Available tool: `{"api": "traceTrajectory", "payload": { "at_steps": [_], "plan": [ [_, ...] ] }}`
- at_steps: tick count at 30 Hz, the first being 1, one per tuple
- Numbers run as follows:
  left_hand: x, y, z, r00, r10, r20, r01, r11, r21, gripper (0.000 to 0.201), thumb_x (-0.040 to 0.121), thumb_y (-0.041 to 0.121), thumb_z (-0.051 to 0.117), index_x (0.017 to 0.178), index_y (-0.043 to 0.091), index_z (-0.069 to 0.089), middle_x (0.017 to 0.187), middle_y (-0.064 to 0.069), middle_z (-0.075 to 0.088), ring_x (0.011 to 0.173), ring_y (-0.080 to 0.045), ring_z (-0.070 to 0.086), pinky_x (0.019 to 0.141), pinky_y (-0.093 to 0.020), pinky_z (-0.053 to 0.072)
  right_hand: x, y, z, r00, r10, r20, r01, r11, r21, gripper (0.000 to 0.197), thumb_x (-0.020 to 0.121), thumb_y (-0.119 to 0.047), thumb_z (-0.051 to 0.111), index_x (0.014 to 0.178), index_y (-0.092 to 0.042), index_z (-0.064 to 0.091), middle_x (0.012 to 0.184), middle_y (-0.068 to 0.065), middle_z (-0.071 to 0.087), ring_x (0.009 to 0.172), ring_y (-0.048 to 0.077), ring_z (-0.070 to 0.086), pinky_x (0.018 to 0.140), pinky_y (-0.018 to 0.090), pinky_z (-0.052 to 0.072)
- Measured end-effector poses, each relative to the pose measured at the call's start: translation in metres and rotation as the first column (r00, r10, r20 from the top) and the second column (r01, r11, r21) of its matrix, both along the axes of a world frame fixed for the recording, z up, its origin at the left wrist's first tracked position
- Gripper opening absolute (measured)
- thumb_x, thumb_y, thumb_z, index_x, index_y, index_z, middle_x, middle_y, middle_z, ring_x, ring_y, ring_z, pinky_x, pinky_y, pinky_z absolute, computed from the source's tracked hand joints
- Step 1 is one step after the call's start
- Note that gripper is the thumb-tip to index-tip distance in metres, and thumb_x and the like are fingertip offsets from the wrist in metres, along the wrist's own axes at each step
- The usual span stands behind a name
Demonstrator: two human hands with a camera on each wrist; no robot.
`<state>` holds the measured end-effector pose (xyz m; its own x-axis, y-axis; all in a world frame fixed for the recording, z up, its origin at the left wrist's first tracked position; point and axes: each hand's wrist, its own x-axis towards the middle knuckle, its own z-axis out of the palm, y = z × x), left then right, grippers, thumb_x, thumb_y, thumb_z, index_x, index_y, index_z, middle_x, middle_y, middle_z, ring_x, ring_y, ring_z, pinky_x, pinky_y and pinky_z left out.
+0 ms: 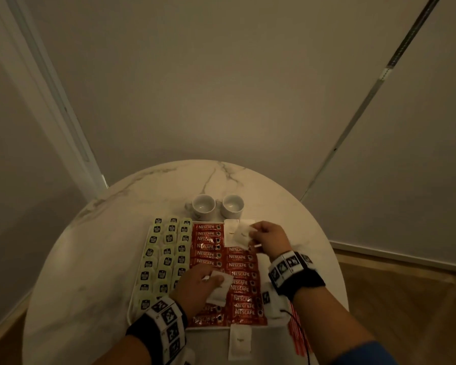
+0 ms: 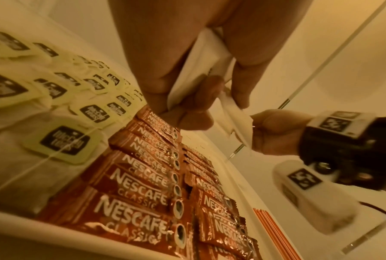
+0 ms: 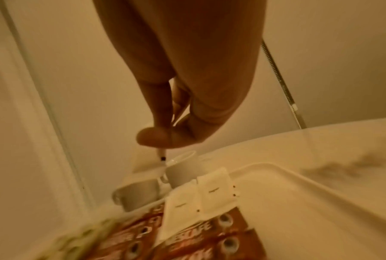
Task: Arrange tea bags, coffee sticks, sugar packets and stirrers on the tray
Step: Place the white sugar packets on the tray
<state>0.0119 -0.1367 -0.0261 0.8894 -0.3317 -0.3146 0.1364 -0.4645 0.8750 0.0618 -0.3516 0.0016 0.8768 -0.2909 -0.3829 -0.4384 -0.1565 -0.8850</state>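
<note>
Two sugar packets (image 1: 233, 233) already lie at the far right of the tray (image 1: 263, 262); a third (image 1: 244, 234) is pinched in the right hand (image 1: 270, 237), best laid flush beside them; spares (image 1: 219, 288) are gripped in the left hand (image 1: 195, 285).

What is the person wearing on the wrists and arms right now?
Both hands are bare. Each wrist carries a black strap with white blocks printed with black square markers. A thin dark cable trails from the right wrist, and a blue sleeve covers that forearm.

Both hands (image 1: 192, 283) (image 1: 269, 237) pinching (fingers curled)
</note>
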Motion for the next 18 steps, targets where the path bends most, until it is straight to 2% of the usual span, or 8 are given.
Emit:
{"api": "traceTrajectory", "payload": {
  "at_steps": [3,6,9,11,14,15,17,18],
  "plan": [
    [0.001,0.001,-0.001,0.999,0.021,-0.033,-0.022,0.998,-0.056,0.012,0.092,0.020,0.060,0.088,0.011,0.066,0.097,-0.006,0.066,0.089,-0.017,0.063,0.080,-0.032,0.052,0.031,-0.001,-0.014,0.999,0.041,-0.023,-0.044,0.987,-0.152,0.021,0.088,0.006,0.052,0.077,-0.009,0.063,0.067,0.011,0.062,0.058,0.022,0.057,0.057,0.036,0.054],
    [0.002,0.002,-0.001,0.999,0.022,-0.039,-0.025,0.996,-0.085,0.012,0.092,0.020,0.061,0.080,0.019,0.065,0.094,-0.005,0.066,0.087,-0.016,0.063,0.078,-0.030,0.051,0.049,0.004,-0.026,0.992,0.103,-0.079,-0.122,0.948,-0.293,0.023,0.088,0.001,0.050,0.081,-0.014,0.066,0.071,0.010,0.066,0.062,0.024,0.060,0.064,0.039,0.057],
    [0.004,0.004,0.000,0.999,0.006,-0.038,-0.009,0.996,-0.094,0.015,0.092,0.020,0.061,0.078,0.025,0.064,0.095,-0.002,0.066,0.089,-0.015,0.063,0.080,-0.031,0.052,0.056,0.006,-0.035,0.983,0.131,-0.127,-0.168,0.922,-0.349,0.025,0.088,0.000,0.048,0.091,-0.013,0.069,0.075,0.009,0.068,0.065,0.021,0.061,0.068,0.038,0.056],
    [0.004,0.006,-0.001,0.999,-0.008,-0.040,0.005,0.997,-0.083,0.018,0.092,0.021,0.061,0.075,0.027,0.063,0.093,0.000,0.066,0.087,-0.013,0.063,0.080,-0.031,0.051,0.058,0.007,-0.039,0.978,0.138,-0.153,-0.185,0.916,-0.357,0.025,0.087,0.000,0.048,0.094,-0.011,0.069,0.074,0.008,0.068,0.063,0.018,0.060,0.064,0.034,0.054],
    [0.005,0.010,-0.003,0.997,-0.010,-0.072,0.003,0.996,-0.089,0.016,0.088,0.034,0.062,0.080,0.021,0.067,0.093,-0.001,0.067,0.087,-0.016,0.064,0.084,-0.040,0.053,0.057,0.008,-0.042,0.971,0.143,-0.191,-0.207,0.905,-0.372,0.024,0.086,0.001,0.050,0.095,-0.011,0.069,0.077,0.008,0.067,0.059,0.013,0.055,0.051,0.021,0.044],
    [0.005,0.011,-0.004,0.997,-0.010,-0.077,0.002,0.995,-0.095,0.024,0.083,0.041,0.061,0.083,0.018,0.069,0.093,-0.002,0.068,0.087,-0.017,0.065,0.084,-0.043,0.053,0.056,0.008,-0.044,0.969,0.145,-0.199,-0.212,0.903,-0.374,0.023,0.086,0.000,0.051,0.094,-0.012,0.069,0.076,0.007,0.067,0.058,0.013,0.055,0.050,0.020,0.041],
    [0.005,0.012,-0.007,0.996,-0.003,-0.089,-0.005,0.995,-0.097,0.040,0.075,0.050,0.057,0.085,0.013,0.068,0.091,-0.005,0.068,0.085,-0.020,0.065,0.082,-0.045,0.053,0.056,0.009,-0.049,0.966,0.156,-0.204,-0.224,0.902,-0.370,0.024,0.085,0.001,0.051,0.093,-0.013,0.069,0.076,0.006,0.067,0.061,0.013,0.056,0.053,0.021,0.043],
    [0.005,0.011,-0.008,0.996,-0.002,-0.089,-0.006,0.996,-0.092,0.041,0.076,0.049,0.058,0.085,0.010,0.067,0.091,-0.007,0.067,0.084,-0.022,0.064,0.082,-0.045,0.053,0.056,0.009,-0.051,0.966,0.162,-0.203,-0.227,0.904,-0.362,0.024,0.085,0.001,0.050,0.092,-0.013,0.068,0.078,0.006,0.067,0.063,0.015,0.058,0.056,0.022,0.045]
  ]
}}
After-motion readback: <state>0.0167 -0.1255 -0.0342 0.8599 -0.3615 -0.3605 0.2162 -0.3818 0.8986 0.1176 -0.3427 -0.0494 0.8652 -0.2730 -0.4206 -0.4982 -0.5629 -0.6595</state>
